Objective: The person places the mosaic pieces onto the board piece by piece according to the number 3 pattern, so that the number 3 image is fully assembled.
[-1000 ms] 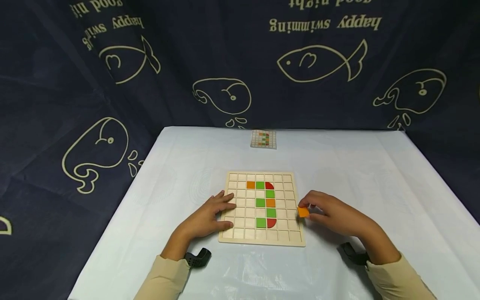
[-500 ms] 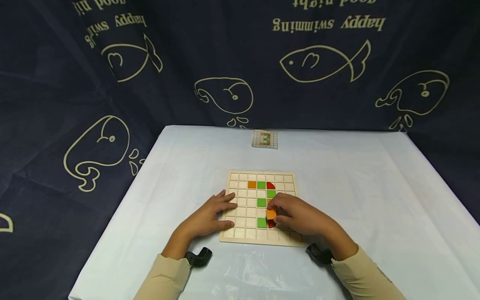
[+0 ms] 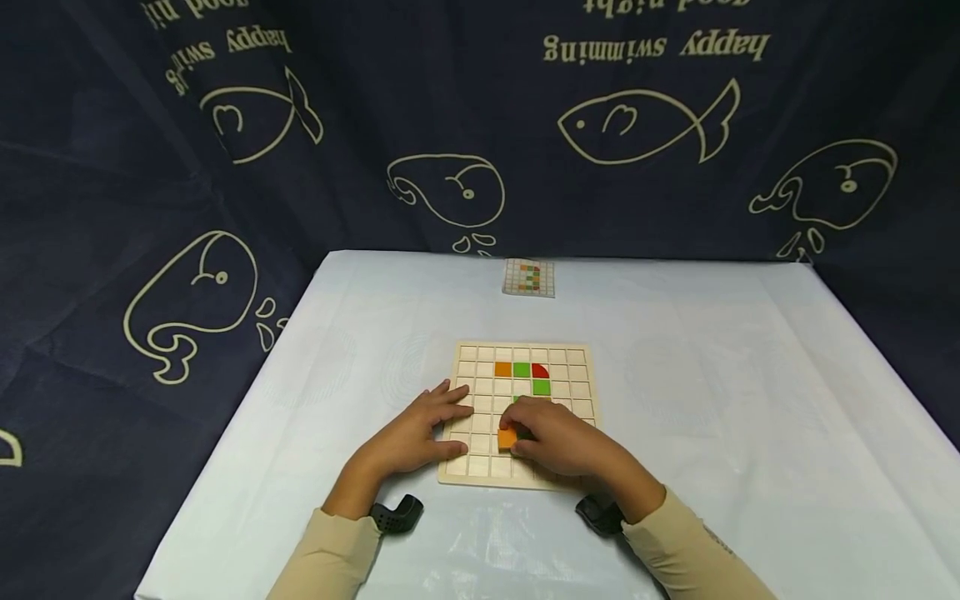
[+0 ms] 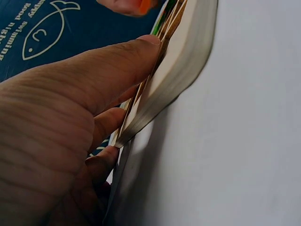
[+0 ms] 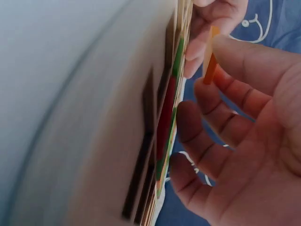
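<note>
A wooden grid board (image 3: 480,472) lies on the table, with orange (image 3: 503,369), green (image 3: 542,387) and red (image 3: 540,371) tiles set in its cells. My right hand (image 3: 558,437) pinches an orange square tile (image 3: 507,439) between thumb and fingertips, close over a lower cell of the board. In the right wrist view the orange tile (image 5: 210,55) stands on edge in the pinch, clear of the board's face. My left hand (image 3: 416,429) rests on the board's left edge, its fingers spread. Part of the coloured row is hidden beneath my right hand.
A small printed card (image 3: 528,277) with a grid pattern of coloured cells lies at the table's far edge. The white-covered table (image 3: 697,358) runs up to a dark blue curtain (image 3: 450,100) printed with fish and whales.
My right hand has carried the orange tile from beyond the board's right edge leftward across the board to a lower cell. The left hand stays where it was.
</note>
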Demonstrator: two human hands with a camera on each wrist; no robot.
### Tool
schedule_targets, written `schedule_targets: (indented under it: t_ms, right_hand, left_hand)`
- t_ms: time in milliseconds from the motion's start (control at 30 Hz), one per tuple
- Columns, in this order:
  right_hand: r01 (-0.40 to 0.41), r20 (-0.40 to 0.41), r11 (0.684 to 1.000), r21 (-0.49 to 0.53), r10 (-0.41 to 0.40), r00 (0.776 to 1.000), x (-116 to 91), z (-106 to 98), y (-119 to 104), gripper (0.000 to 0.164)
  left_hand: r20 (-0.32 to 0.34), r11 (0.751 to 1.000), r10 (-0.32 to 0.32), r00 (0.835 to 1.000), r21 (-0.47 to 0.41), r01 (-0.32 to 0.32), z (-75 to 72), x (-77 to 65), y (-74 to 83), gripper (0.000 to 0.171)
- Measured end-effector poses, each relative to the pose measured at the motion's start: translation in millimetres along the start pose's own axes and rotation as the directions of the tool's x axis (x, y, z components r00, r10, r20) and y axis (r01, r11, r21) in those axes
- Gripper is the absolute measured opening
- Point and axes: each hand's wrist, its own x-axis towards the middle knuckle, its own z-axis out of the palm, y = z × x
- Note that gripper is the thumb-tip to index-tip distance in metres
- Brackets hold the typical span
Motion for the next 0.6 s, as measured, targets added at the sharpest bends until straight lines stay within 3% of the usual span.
schedule_targets:
  t_ms: [600]
  right_hand:
    - [-0.027, -0.006, 0.995, -0.101, 0.026, 1.000, 5.6, 11.0, -4.9, 0.023]
  left_hand:
    - [0.005, 1.000, -0.002, 1.000, -0.012, 0.002, 0.1, 0.9, -0.3, 0.053]
